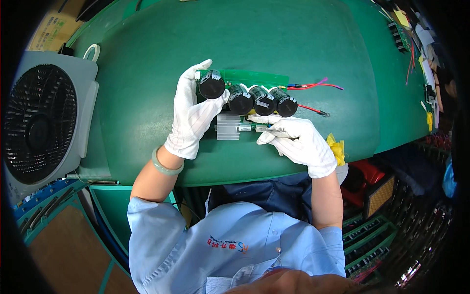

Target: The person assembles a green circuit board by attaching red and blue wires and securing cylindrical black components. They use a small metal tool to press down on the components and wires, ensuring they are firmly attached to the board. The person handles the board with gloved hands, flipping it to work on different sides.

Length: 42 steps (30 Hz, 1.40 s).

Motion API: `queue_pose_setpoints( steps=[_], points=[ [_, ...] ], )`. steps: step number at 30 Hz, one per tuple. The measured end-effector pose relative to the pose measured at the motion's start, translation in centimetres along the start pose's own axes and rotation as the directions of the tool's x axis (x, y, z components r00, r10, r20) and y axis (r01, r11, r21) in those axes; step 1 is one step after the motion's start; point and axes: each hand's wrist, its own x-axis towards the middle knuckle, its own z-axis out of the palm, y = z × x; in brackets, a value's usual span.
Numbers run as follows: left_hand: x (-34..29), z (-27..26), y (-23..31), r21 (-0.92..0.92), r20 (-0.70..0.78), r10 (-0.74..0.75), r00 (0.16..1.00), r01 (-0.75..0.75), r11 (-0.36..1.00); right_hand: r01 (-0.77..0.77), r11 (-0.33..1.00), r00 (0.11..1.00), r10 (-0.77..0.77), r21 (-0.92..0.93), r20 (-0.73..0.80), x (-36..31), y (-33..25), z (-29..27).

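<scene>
The left hand (191, 117) grips the left end of the circuit board (259, 77), over the counter (313, 44). Black capacitors (241, 102) line it, a finned heat sink (228, 129) on the near side. Further right, the right hand (299, 139) curls at the near edge, its exact hold unclear. Red leads (318, 85) trail right. Likely a fitting or checking step; the next move seems to call for steady support.

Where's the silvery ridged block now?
In the head view, the block sits just left of centre, below the black cylinders, between the left hand and right hand.
</scene>
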Motion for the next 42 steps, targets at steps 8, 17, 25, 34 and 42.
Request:
queue_pose_setpoints(
  steps=[8,17,25,34,42],
  points=[
    [0.3,-0.5,-0.5,0.190,-0.053,0.031,0.998,-0.021,0.982,0.222,0.791,0.950,-0.307,-0.570,-0.056,-1.7,-0.2,1.9],
    [-0.7,-0.4,-0.9,0.278,-0.036,0.179,0.983,-0.162,0.947,0.368,0.689,0.926,-0.328,-0.624,0.185,-2.7,-3.5,2.9],
    [-1.3,-0.1,-0.1,0.346,0.053,0.380,0.924,-0.373,0.861,-0.171,0.984,0.853,0.175,0.053,-0.491,-6.0,0.7,2.8],
    [-1.1,0.4,-0.1,0.238,-0.067,0.153,0.986,-0.133,0.962,-0.130,0.632,0.904,-0.241,-0.764,-0.353,-6.0,-1.4,4.2],
    [-2.1,1.3,0.5,0.258,-0.218,0.081,0.973,-0.022,0.966,-0.324,0.457,0.890,-0.150,-0.828,-0.431,-5.6,-2.4,7.1]
  ],
)
